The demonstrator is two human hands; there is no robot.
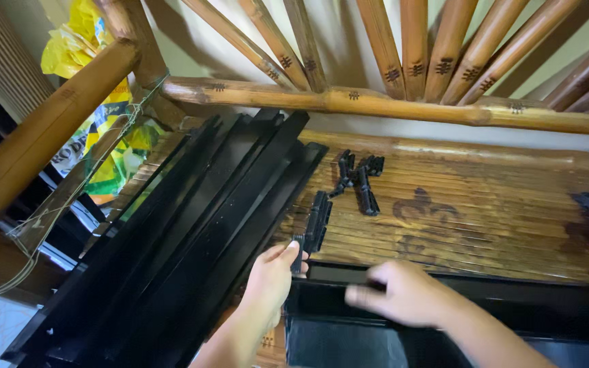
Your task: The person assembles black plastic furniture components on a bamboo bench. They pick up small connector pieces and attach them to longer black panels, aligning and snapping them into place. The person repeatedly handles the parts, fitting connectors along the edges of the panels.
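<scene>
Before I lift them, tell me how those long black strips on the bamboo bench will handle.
The long black strips look thin and very long, so they would probably flex if lifted by one end. Their glossy faces suggest they could slide over each other. They lie loosely stacked, overhanging the bamboo bench, so a push may fan them apart.

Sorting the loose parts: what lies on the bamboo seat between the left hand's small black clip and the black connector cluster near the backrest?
In the head view, one long black plastic connector strip lies there on slatted bamboo seat.
</scene>
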